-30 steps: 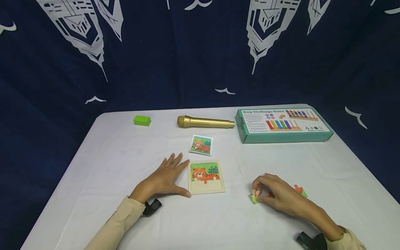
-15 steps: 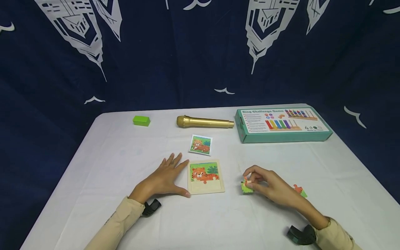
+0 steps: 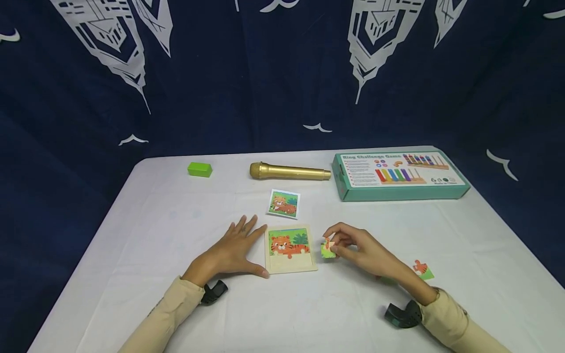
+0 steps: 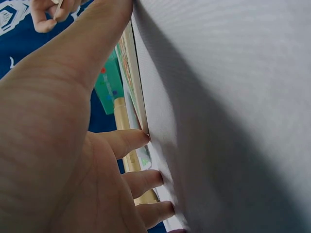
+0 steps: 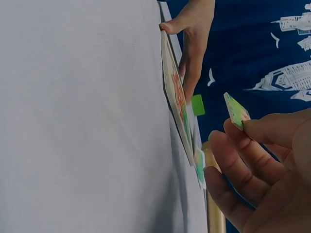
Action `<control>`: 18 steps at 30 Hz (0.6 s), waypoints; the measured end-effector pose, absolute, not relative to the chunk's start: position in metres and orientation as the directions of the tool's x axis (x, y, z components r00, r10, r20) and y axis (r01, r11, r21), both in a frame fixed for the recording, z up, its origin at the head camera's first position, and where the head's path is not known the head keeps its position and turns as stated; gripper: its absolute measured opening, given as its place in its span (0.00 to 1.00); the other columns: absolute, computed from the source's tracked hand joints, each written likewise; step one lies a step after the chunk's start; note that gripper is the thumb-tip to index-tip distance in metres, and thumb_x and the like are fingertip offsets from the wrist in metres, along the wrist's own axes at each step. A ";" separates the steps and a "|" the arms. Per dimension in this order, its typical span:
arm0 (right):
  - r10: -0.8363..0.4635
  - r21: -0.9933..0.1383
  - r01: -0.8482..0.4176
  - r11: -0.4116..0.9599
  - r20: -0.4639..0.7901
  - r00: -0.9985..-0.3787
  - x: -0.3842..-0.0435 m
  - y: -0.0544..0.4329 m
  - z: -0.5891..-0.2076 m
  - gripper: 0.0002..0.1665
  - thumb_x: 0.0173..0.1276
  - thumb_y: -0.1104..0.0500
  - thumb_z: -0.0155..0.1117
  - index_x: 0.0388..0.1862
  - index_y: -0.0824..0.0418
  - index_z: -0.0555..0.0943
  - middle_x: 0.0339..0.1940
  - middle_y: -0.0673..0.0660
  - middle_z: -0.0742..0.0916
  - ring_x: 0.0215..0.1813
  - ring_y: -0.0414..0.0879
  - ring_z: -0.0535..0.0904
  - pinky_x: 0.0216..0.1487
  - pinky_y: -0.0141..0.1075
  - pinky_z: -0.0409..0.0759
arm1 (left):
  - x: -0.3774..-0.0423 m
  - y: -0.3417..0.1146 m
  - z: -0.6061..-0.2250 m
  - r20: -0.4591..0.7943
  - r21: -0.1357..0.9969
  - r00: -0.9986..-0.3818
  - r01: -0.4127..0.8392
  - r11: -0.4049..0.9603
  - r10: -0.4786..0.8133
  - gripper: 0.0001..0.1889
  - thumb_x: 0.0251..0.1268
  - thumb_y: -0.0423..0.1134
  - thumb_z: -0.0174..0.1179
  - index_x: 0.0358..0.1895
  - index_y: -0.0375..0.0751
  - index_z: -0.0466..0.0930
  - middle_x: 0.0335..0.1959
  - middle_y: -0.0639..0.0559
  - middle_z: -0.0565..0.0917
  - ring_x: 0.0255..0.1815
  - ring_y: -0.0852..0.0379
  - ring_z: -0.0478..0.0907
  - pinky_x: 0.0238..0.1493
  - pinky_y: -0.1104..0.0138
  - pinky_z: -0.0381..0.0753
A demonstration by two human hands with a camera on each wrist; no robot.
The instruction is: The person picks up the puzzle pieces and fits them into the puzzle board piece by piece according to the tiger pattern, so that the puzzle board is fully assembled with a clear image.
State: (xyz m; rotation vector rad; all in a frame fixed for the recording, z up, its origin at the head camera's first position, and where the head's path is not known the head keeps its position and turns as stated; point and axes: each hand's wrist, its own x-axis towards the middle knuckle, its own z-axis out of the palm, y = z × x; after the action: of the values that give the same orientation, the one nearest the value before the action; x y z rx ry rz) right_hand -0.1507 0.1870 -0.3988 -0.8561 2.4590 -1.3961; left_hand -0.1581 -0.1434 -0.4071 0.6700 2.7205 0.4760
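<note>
A square wooden puzzle tray [image 3: 293, 267] lies mid-table, its upper part filled with a tiger picture and its lower strip bare wood. My left hand [image 3: 234, 252] is spread beside it, with thumb and index fingertip at its left edge. Between thumb and fingers my right hand [image 3: 364, 247] pinches a green and orange puzzle piece [image 3: 327, 249], just right of the tray. In the right wrist view the puzzle piece [image 5: 236, 112] is raised off the tablecloth. Another puzzle piece [image 3: 423, 269] lies to the right, and a further one is mostly hidden under my right wrist.
A tiger picture card [image 3: 284, 204] lies behind the tray. Farther back are a green block [image 3: 200, 169], a gold microphone [image 3: 289, 172] and a teal game box [image 3: 401, 176]. A dark blue printed cloth [image 3: 247, 78] hangs behind the white table [image 3: 154, 235].
My right hand has lifted the puzzle piece from the right side and carried it left, close to the tray. My left hand has stayed in place.
</note>
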 end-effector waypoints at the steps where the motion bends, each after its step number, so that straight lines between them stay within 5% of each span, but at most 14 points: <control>1: -0.571 -0.840 -0.386 0.383 0.113 -0.813 -0.152 0.185 -0.399 0.13 0.69 0.63 0.61 0.52 0.61 0.76 0.32 0.49 0.84 0.34 0.43 0.80 0.44 0.33 0.79 | -0.158 -0.143 -0.407 -0.205 0.384 -0.846 0.393 0.836 0.492 0.61 0.37 0.71 0.69 0.76 0.45 0.53 0.78 0.40 0.43 0.77 0.39 0.32 0.74 0.45 0.36; 18: -0.641 -0.886 -0.363 0.290 0.103 -0.761 -0.160 0.153 -0.402 0.12 0.68 0.63 0.61 0.50 0.61 0.74 0.28 0.59 0.83 0.28 0.53 0.81 0.33 0.37 0.82 | -0.159 -0.144 -0.408 -0.202 0.375 -0.845 0.400 0.837 0.495 0.62 0.37 0.72 0.68 0.76 0.44 0.52 0.78 0.39 0.43 0.77 0.38 0.32 0.74 0.44 0.36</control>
State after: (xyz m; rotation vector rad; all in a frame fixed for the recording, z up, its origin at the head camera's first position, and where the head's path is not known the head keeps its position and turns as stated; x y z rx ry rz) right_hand -0.1603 0.1529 -0.4019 -0.9177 2.2892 -1.4599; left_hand -0.1589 -0.1436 -0.4081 0.6795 2.7250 0.4638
